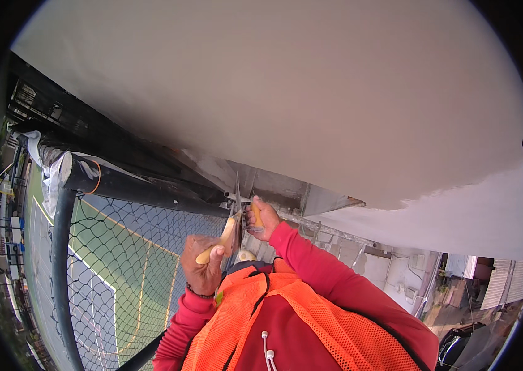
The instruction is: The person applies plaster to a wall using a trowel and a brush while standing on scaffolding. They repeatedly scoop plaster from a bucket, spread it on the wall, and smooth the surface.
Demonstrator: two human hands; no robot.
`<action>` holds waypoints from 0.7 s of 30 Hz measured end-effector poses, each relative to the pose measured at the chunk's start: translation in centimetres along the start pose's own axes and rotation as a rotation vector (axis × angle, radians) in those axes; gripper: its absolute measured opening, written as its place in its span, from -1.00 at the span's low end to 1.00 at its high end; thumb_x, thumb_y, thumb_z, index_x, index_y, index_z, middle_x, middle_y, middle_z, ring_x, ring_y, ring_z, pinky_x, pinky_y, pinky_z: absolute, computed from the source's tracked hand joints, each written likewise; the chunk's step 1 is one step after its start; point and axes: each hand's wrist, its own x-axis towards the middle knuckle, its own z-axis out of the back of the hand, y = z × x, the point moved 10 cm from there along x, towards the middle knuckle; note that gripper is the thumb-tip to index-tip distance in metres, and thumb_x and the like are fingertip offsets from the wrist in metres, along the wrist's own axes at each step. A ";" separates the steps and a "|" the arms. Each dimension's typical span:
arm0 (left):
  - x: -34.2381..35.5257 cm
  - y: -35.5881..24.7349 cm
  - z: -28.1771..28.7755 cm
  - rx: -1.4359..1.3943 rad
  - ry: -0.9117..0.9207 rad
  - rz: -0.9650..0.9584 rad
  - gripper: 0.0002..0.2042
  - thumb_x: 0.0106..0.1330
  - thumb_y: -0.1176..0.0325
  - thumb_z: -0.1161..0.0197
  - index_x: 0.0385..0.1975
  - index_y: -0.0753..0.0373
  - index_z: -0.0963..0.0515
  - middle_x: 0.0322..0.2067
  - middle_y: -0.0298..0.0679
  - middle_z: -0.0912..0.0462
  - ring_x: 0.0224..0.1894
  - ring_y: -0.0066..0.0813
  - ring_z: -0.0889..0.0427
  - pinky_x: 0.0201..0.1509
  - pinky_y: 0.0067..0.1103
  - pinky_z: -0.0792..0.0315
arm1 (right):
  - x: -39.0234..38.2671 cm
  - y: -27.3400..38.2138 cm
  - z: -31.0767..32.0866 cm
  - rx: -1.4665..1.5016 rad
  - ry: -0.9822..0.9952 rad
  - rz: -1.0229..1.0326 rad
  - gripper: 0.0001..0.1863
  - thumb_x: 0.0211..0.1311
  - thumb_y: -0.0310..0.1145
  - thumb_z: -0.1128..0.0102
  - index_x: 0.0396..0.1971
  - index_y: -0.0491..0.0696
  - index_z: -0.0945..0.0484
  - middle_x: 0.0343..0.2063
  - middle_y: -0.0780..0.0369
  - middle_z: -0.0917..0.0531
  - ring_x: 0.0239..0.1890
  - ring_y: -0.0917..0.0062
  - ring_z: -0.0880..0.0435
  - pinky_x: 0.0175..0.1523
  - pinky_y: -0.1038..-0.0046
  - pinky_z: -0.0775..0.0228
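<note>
My left hand [204, 260] is closed around the curved, yellowish wooden handle [228, 231] of a trowel. My right hand [263, 220], a little farther off and to the right, grips a second trowel by its yellow handle [256, 214]. Thin metal blades [238, 193] show almost edge-on between the hands, close together; whether they touch, I cannot tell. Past my hands spreads a large smooth wall surface [311, 93], greyish-beige over most of its area and paler at the lower right, with a ragged border between the two tones.
At my left stands a black chain-link fence [119, 247] with a thick dark top rail [144, 190] and white sheeting [51, 167] at its corner. A green and blue sports court [97, 272] lies far below. Lower structures [391, 278] and a corrugated roof [507, 284] appear below right.
</note>
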 end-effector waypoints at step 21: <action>1.0 12.2 -0.8 0.071 0.069 0.089 -0.77 0.54 0.25 -0.32 -0.24 0.32 -0.62 -0.26 -0.25 -0.64 -0.23 -0.45 -0.59 -0.15 -0.53 -0.48 | 0.0 -6.5 -0.4 0.034 0.074 -0.136 -0.50 0.51 0.22 -0.13 -0.30 0.03 -0.50 -0.63 0.45 -0.48 -0.73 0.74 -0.41 -0.64 0.64 -0.29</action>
